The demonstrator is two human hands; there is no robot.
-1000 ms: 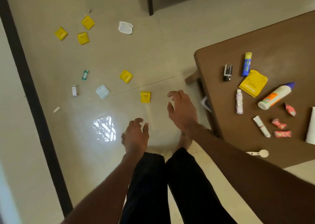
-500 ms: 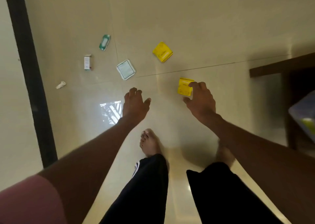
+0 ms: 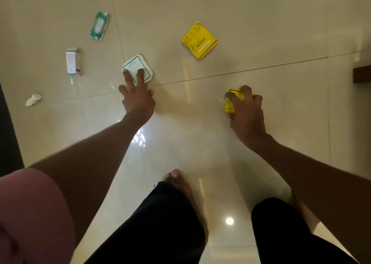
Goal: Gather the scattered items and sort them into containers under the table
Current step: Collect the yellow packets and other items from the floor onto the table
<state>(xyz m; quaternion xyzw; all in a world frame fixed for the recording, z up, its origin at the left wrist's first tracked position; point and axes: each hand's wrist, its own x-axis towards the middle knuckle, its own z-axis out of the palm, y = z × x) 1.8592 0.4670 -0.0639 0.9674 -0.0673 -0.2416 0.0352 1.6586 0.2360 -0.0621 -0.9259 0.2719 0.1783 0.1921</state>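
Head view, looking straight down at a glossy tiled floor (image 3: 261, 18).

Right hand (image 3: 246, 111), right of centre: fingers curled round a yellow sachet (image 3: 230, 103), grasping it low over the floor. Whether the sachet is lifted clear of the tiles cannot be told. Only its left part shows past the fingers.

Left hand (image 3: 138, 99), centre left: fingers spread and straight, holding nothing. Two fingertips (image 3: 140, 72) lie over the near edge of a white packet (image 3: 136, 66) with a dark printed border; contact looks likely but cannot be confirmed.

Other items on the floor:
- second yellow sachet (image 3: 199, 40), upper centre, flat, well apart from both hands.
- green pack (image 3: 99, 26), upper left, lying tilted.
- small white box (image 3: 73, 61), left of the white packet, lying on its side.
- crumpled white scrap (image 3: 33, 99), far left.

A dark brown table edge (image 3: 362, 73) cuts in at the right border. A dark strip (image 3: 8, 133) runs down the left edge. Bottom of frame: black trouser legs (image 3: 160, 223), one bare foot (image 3: 180, 183) between the arms, a pink sleeve (image 3: 30, 213) lower left. A bright light spot reflects off the tiles near the bottom.
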